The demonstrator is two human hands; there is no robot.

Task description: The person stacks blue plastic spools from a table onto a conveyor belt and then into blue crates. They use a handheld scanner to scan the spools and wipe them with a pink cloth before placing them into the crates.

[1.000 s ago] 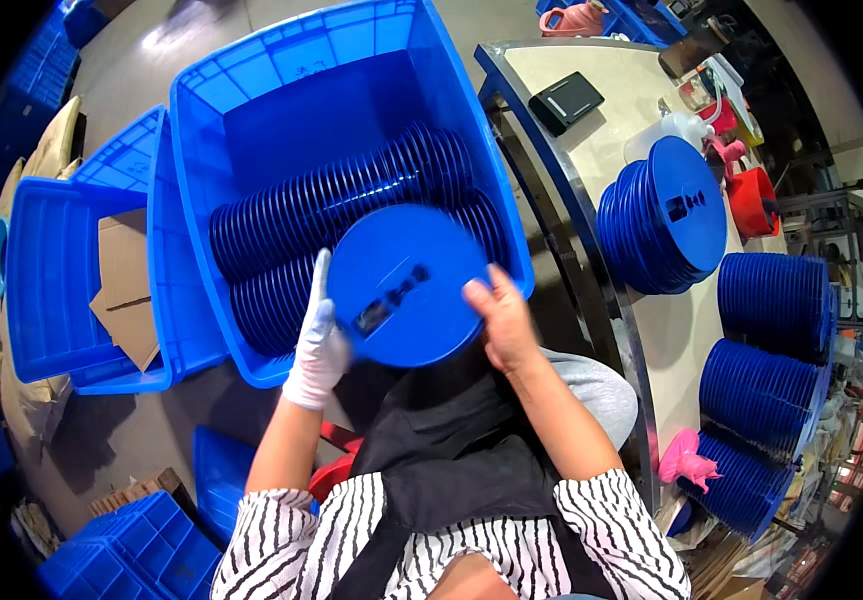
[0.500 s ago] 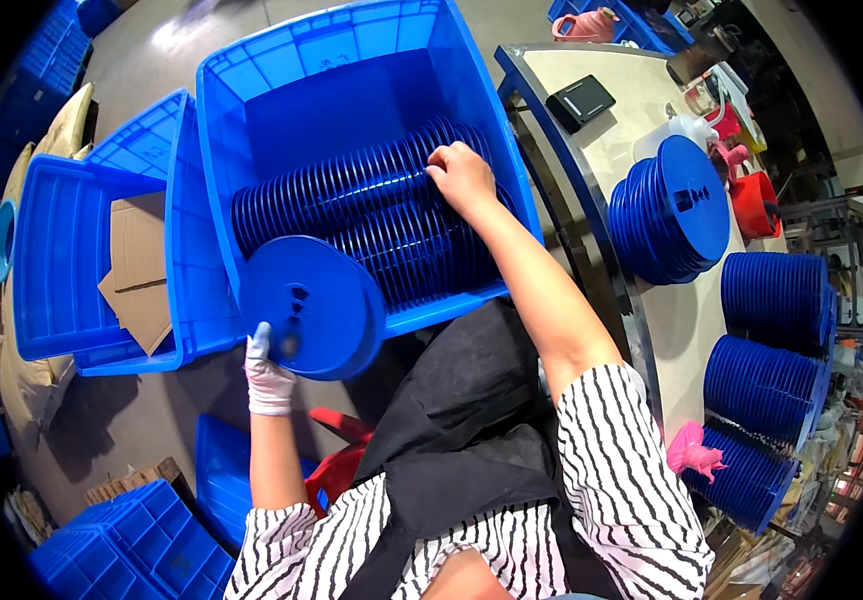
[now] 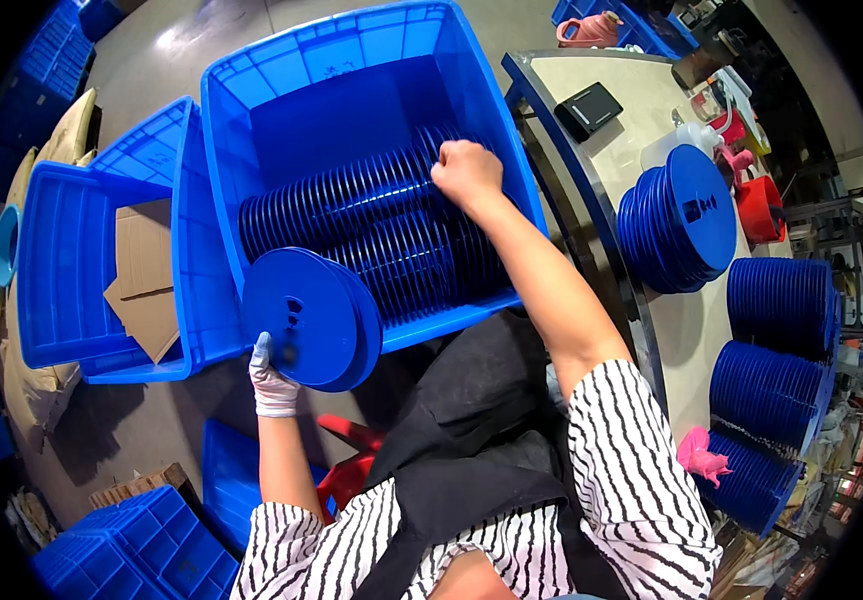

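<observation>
My gloved left hand (image 3: 275, 383) is closed on the lower left edge of a few round blue plastic discs (image 3: 302, 312) stacked face to face. Slots are cut in the front disc's middle. They are held at the near left edge of a large blue crate (image 3: 224, 190). Inside the crate, two rows of similar blue discs (image 3: 327, 207) stand on edge. Bare and curled, my right hand (image 3: 469, 172) is over the right end of the far row. Its fingertips are turned away, so whether a disc is in them cannot be seen.
A second blue crate (image 3: 37, 265) holding cardboard (image 3: 145, 255) stands at left. Along the right runs a table (image 3: 687, 345) with more disc stacks (image 3: 677, 220), a black box (image 3: 589, 110) and pink gloves (image 3: 702, 458). Red plastic (image 3: 350, 470) shows beside my lap.
The fingers of my right hand have curled in more, and the hand sits slightly differently over the row. The held discs have turned slightly, showing more of the ones behind.
</observation>
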